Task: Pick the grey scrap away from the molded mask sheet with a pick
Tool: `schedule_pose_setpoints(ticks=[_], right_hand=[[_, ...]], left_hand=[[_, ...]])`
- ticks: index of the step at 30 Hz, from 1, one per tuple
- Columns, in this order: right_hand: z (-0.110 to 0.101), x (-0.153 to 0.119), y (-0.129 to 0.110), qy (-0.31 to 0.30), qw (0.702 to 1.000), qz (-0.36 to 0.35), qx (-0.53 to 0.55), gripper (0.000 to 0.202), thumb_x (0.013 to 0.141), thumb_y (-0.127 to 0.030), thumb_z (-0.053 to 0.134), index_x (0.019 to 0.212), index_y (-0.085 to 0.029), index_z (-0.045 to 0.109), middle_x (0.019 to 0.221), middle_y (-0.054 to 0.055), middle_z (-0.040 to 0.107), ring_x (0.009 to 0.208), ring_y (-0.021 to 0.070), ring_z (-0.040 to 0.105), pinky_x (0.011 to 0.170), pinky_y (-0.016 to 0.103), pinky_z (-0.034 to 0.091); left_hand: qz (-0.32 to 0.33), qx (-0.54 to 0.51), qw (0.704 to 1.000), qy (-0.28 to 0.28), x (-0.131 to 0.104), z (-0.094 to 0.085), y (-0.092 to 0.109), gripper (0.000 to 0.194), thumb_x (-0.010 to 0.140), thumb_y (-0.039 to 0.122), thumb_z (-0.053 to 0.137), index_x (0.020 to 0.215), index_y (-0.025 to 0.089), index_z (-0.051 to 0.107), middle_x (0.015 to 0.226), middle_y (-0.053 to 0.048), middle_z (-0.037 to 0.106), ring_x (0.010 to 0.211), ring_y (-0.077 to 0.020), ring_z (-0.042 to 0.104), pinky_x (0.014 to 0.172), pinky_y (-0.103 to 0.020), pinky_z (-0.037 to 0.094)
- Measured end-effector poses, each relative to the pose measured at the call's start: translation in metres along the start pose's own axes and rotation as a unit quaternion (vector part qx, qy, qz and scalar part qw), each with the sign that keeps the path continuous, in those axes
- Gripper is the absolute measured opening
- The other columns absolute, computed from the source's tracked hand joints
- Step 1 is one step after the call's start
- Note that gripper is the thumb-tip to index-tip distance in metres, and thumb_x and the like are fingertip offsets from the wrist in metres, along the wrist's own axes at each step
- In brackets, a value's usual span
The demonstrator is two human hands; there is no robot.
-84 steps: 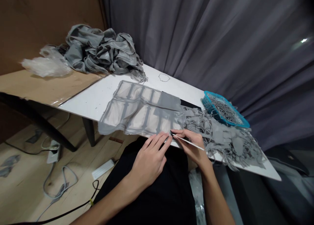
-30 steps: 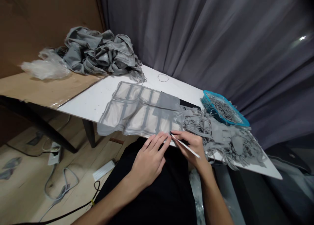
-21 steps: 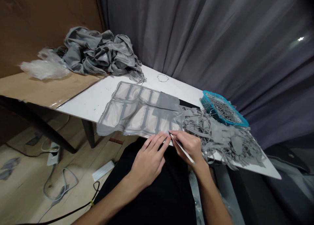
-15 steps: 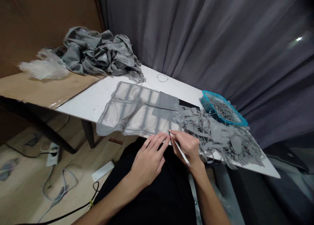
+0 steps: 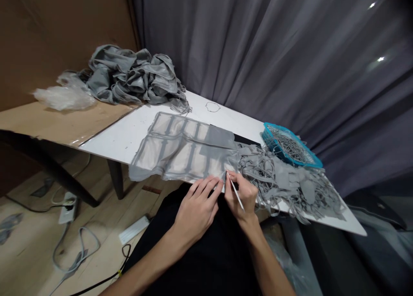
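A sheer grey fabric piece with pale panels (image 5: 180, 152) lies over the front edge of the white table (image 5: 111, 137). My left hand (image 5: 198, 205) rests on its near edge, fingers stretched out, holding nothing. Just to the right, my right hand (image 5: 241, 195) is closed around a thin white stick-like tool (image 5: 236, 192), its tip at the fabric's near right corner. Beside the fabric, a heap of grey strips and scraps (image 5: 287, 177) covers the table's right part.
Behind the scraps stands a blue basket (image 5: 311, 158) of thin grey strips. Crumpled grey fabric (image 5: 135, 78) and clear plastic (image 5: 66, 94) lie at the back left. A grey curtain (image 5: 245, 50) hangs behind. A power strip (image 5: 68, 208) and cables are on the floor.
The white tool has swung to a different angle, and my right hand has turned with it. My left hand stays on the fabric edge. The whole view has shifted slightly.
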State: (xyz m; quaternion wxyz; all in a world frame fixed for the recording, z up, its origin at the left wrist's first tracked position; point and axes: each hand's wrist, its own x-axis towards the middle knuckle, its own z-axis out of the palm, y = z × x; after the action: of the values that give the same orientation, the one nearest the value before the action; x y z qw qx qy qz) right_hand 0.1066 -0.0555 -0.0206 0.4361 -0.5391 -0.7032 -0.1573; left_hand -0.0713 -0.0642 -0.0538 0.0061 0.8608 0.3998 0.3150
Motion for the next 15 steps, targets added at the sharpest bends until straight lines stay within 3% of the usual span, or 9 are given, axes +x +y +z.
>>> schedule_pose_setpoints(ticks=[4,9,15], right_hand=[[0.002,0.0,0.0,0.021,0.999,0.035,0.013,0.018,0.109,-0.019,0.062,0.103,-0.02,0.079,0.098,0.011,0.089,0.082,0.0253,0.088,0.076,0.032,0.068],[-0.005,0.004,0.009,0.05,0.986,0.152,0.056,0.018,0.108,-0.03,0.069,0.093,-0.024,0.078,0.105,0.011,0.09,0.095,0.0288,0.089,0.085,0.037,0.069],[-0.018,0.021,0.015,-0.011,0.956,0.241,0.169,0.027,0.101,-0.043,0.079,0.082,-0.025,0.075,0.108,0.012,0.09,0.103,0.0323,0.088,0.091,0.042,0.069]], left_hand=[[-0.001,-0.001,1.0,0.016,0.002,0.0,0.001,0.05,0.112,0.022,0.058,0.161,0.023,0.062,0.159,-0.007,0.07,0.15,-0.0262,0.062,0.132,-0.044,0.041],[0.005,-0.011,1.0,0.026,0.001,0.005,0.0,0.049,0.112,0.02,0.057,0.161,0.022,0.061,0.159,-0.007,0.07,0.152,-0.0252,0.061,0.132,-0.045,0.041],[0.005,-0.031,0.999,0.036,-0.001,0.0,0.003,0.049,0.114,0.02,0.051,0.162,0.018,0.056,0.161,-0.008,0.069,0.153,-0.0252,0.059,0.135,-0.046,0.036]])
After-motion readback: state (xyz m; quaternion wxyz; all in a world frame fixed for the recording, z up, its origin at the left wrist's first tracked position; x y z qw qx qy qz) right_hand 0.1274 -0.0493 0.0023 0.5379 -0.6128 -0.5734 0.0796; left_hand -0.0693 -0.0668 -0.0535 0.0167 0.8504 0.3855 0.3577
